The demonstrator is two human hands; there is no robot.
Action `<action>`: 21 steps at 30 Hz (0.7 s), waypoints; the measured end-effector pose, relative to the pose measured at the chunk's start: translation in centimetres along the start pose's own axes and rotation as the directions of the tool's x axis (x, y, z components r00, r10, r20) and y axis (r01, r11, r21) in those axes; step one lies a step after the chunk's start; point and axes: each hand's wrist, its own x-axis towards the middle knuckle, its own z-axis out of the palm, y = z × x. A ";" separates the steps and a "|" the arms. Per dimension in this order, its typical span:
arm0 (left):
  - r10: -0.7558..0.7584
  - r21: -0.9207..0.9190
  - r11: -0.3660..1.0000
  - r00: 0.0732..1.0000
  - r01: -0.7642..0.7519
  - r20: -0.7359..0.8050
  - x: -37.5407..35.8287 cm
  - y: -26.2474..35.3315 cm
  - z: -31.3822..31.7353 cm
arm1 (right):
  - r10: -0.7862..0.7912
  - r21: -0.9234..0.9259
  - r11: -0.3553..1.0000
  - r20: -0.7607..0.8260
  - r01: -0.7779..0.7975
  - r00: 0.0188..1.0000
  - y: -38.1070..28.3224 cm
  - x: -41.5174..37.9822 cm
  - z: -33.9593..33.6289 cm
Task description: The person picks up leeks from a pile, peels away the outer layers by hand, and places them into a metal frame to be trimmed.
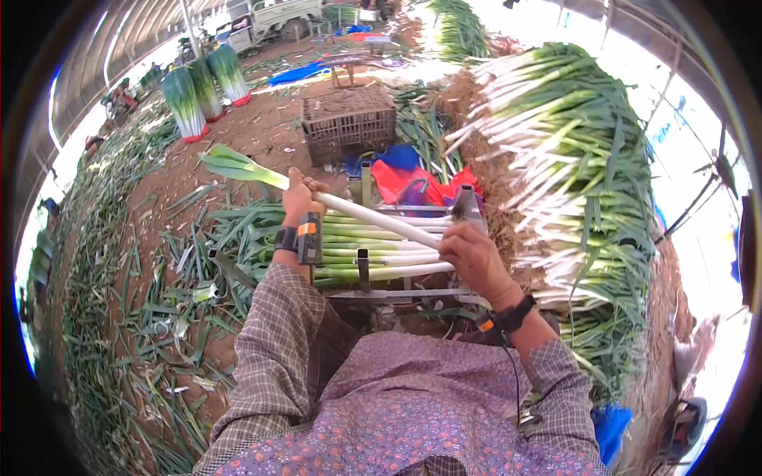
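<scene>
My left hand (298, 197) is closed around a long green onion (373, 217) near its green leaves, which point up to the left. My right hand (475, 258) grips the white root end, fingers pressed together; the roots are largely hidden there. The stalk slants down from left to right above a metal rack (381, 294). In that rack lie several green onions (349, 258) side by side, leaves to the left and white ends to the right. Both wrists carry dark straps with orange-marked devices.
A large pile of green onions (571, 174) stands on the right. Beyond the rack are a brown plastic crate (349, 123) and red plastic (397, 181). Wrapped bundles (205, 91) stand at the far left. Leaf scraps (151, 333) litter the soil. A truck (282, 20) is at the back.
</scene>
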 end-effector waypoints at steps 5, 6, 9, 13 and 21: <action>0.003 -0.003 1.000 1.000 -0.003 -0.023 3.3 2.7 -0.1 | -0.031 -0.011 0.999 0.222 0.034 0.975 -1.9 -1.7 -2.0; 0.020 0.000 1.000 1.000 -0.020 -0.021 3.4 3.5 0.1 | 0.025 -0.093 0.996 0.347 0.008 0.938 -1.1 -3.5 -1.4; 0.082 0.042 0.996 0.996 -0.080 -0.047 2.7 4.8 0.4 | 0.227 -0.234 0.967 0.634 -0.096 0.739 1.7 -8.6 -0.2; 0.131 0.082 0.989 0.990 -0.126 -0.060 2.1 4.1 0.2 | 0.390 -0.129 0.919 0.443 -0.373 0.807 -0.6 -5.8 -1.4; -0.076 0.113 0.990 0.994 0.084 -0.080 -1.9 1.5 -0.2 | 0.156 -0.179 0.971 -0.042 -0.161 0.987 -0.6 0.4 3.1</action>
